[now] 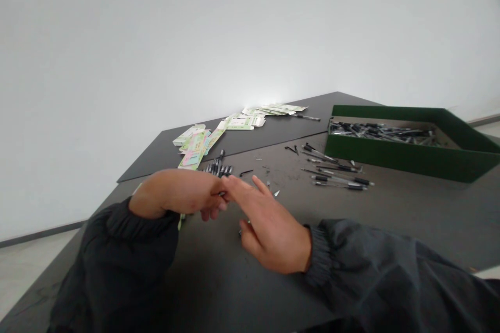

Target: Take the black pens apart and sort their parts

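Over the near part of the grey table (281, 218), my two hands meet at the fingertips. My left hand (195, 191) is bent at the wrist, its fingers curled inward. A small dark, shiny bit shows between its fingers, too little of it to name. Stretched out flat, my right hand (269, 223) touches the left fingers with its fingertips, its thumb apart below. Just beyond my left hand lies a bunch of black-capped pens (219, 166), partly covered by it. A small white, pointed piece (276, 193) rests beyond my right fingers.
To the right stands a green box (398, 163) holding many pens (383, 132). Several loose pens (339, 182) lie before it, with small black clips (291, 150) nearby. Flattened green-and-white cartons (238, 123) spread along the back left, and a single pen (307, 117) lies near them.
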Motion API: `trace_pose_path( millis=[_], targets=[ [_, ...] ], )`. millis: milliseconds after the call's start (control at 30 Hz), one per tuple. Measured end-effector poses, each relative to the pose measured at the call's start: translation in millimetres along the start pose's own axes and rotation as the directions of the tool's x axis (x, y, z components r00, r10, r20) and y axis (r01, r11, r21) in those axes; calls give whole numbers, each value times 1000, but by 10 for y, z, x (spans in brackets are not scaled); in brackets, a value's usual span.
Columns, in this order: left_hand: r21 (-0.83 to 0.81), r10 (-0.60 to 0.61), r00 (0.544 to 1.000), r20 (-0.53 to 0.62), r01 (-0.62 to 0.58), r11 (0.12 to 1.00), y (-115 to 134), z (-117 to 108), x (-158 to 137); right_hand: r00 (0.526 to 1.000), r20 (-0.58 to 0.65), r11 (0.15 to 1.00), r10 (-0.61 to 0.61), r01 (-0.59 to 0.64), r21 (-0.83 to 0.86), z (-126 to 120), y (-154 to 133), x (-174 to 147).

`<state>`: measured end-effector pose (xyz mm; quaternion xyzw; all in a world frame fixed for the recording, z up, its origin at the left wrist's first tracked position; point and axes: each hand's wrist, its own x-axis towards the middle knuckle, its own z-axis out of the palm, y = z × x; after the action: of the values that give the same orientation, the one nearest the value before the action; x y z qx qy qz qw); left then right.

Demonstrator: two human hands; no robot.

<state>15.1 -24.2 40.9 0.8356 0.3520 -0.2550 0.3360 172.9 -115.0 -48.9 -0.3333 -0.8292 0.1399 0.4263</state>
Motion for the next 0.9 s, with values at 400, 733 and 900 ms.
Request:
trace_pose_path(
  millis=[400, 733, 900],
  targets=[
    [15, -23, 998, 56, 23, 1000, 85, 12, 21, 984, -161, 997, 73, -76, -12, 29, 39, -1],
    [28, -1, 1000, -9, 1, 1000, -48, 1, 24, 1000, 14, 999, -9, 9, -47, 15, -17, -19],
    [-25, 23, 1000, 14, -22, 999, -40, 34, 54, 993, -96, 990, 69, -80, -114, -1, 7, -8]
  ],
)
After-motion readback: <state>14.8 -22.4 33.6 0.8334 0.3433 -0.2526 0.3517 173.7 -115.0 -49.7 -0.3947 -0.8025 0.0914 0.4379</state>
